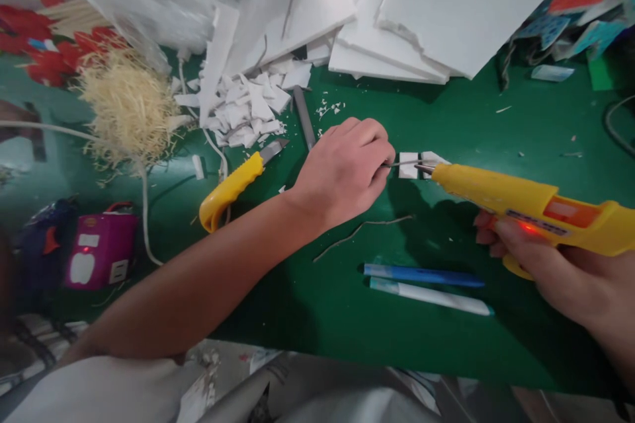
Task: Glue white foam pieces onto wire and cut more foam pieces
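Note:
My right hand point(550, 271) is wrapped round the handle of a yellow hot glue gun point(501, 186), whose red light glows beside my thumb. The gun's metal nozzle point(424, 168) points left, over small white foam pieces point(408, 166) on the green table. My left hand point(344, 165) is closed, thumb and fingers pinching a thin grey wire point(397, 164) that reaches across the foam to the nozzle. Whether nozzle and wire touch, I cannot tell. Another thin wire point(354, 232) lies loose in front of my left hand.
A yellow utility knife point(233, 188) with its blade out lies left of my hand. Behind are foam scraps point(243, 109), a grey stick point(303, 117) and white foam sheets point(421, 20). A blue pen point(426, 275) and a white pen point(436, 297) lie in front. Cords and straw-like shreds point(126, 102) are left.

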`<state>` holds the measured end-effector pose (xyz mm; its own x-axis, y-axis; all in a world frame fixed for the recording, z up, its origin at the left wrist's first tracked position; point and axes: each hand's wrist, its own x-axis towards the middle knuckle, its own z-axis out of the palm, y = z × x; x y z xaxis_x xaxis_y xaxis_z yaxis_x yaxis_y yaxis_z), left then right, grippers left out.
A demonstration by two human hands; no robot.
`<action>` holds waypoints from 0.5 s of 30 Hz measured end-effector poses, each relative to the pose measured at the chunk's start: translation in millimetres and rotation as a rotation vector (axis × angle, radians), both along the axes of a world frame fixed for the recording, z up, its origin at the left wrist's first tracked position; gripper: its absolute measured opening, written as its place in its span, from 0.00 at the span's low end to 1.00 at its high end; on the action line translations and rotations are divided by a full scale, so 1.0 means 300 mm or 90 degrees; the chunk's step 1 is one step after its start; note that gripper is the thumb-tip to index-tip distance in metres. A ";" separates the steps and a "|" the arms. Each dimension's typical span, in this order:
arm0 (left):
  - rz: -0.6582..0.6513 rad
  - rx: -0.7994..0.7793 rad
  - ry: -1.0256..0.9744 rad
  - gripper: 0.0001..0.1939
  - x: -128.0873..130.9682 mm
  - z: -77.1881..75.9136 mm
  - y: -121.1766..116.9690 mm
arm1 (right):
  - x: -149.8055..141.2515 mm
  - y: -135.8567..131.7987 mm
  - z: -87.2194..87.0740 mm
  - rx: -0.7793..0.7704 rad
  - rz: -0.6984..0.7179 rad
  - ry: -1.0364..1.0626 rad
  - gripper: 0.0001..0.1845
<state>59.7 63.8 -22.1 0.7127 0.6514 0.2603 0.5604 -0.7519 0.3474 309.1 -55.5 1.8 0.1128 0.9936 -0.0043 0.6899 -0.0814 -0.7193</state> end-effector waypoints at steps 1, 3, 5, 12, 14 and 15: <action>-0.001 -0.002 -0.002 0.09 0.000 -0.001 0.000 | -0.002 0.000 -0.005 0.009 0.003 -0.007 0.30; -0.003 -0.004 -0.007 0.09 0.001 -0.002 0.001 | -0.006 0.001 -0.010 0.014 0.004 -0.023 0.30; -0.001 -0.003 -0.014 0.09 0.003 -0.003 0.001 | -0.006 0.002 -0.006 -0.006 0.009 -0.029 0.27; 0.011 -0.007 -0.028 0.10 0.013 -0.001 -0.004 | 0.008 -0.006 0.015 -0.008 0.033 -0.107 0.23; 0.020 -0.012 -0.030 0.10 0.017 0.000 -0.008 | 0.011 -0.006 0.010 0.005 0.047 -0.146 0.26; 0.026 -0.014 -0.033 0.10 0.020 0.001 -0.009 | 0.012 -0.007 0.008 0.008 0.054 -0.160 0.27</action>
